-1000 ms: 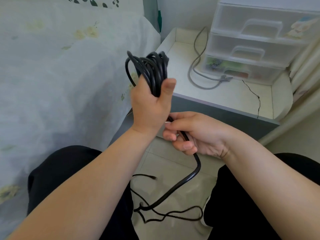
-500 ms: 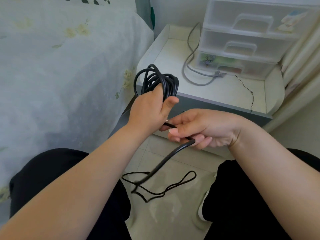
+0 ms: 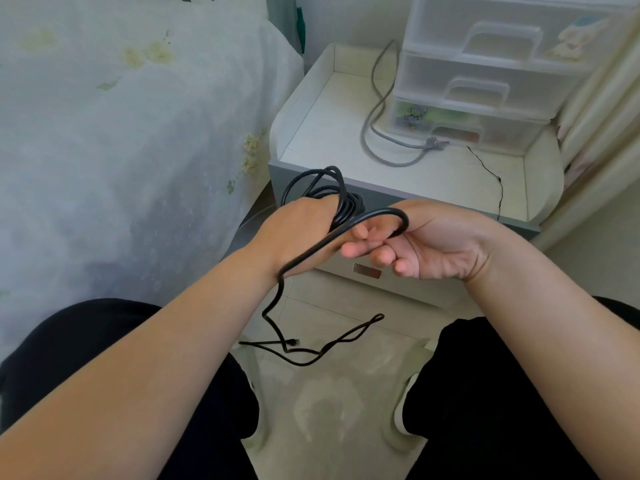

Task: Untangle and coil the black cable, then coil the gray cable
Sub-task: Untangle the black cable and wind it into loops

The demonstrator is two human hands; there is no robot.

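My left hand [image 3: 298, 230] grips a bundle of black cable [image 3: 341, 199] coils, knuckles toward me, loops sticking up past the fingers. My right hand [image 3: 426, 244], palm up with fingers curled, holds a loop of the same black cable that arcs over its thumb side. From there the cable crosses my left wrist, hangs down and trails in loose thin loops on the floor [image 3: 311, 355]. The gray cable [image 3: 377, 133] lies uncoiled on the white nightstand [image 3: 311, 133], its plug near the plastic drawers.
A translucent three-drawer plastic unit [image 3: 485, 74] stands at the back of the nightstand. A thin black wire [image 3: 491, 178] runs over the nightstand's front right. A bed with a pale floral cover [image 3: 121, 133] fills the left. My knees in black trousers frame the tiled floor.
My left hand turned the coil bundle downward and lowered it. My right hand rolled palm up and swung a new loop of black cable up over toward the bundle; the floor slack shifted.
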